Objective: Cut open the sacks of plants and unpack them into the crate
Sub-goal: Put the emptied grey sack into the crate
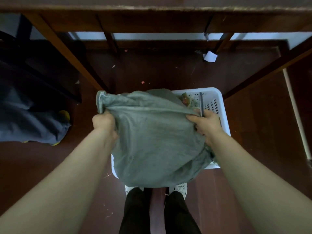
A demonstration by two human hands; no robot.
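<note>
a: a person stands over a white crate [217, 98] in the centre of the frame, holding one grey-green sack [152, 137] above it with both hands.

b: how are the hands set?

a: the left hand [103, 123], centre left, is clenched on a bunched corner of the sack. the right hand [206, 124], centre right, pinches the sack's other upper edge and also holds a thin dark blade or scissors [201, 103] that points up the frame.

b: how far along does the job look?

a: partway, by the look of it. a few green and reddish plants [186, 99] show in the crate's upper corner, just past the sack, so some contents appear to be out already. the sack hangs bulky and covers most of the crate; whether it is fully emptied cannot be told.

b: and the count?

a: one sack, one crate, one cutting tool, two hands. no second sack is visible. a dark wooden table [152, 17] runs across the top of the frame, scraps of litter dot the floor [253, 132], and another person's trouser leg [25, 115] sits at the left edge.
</note>
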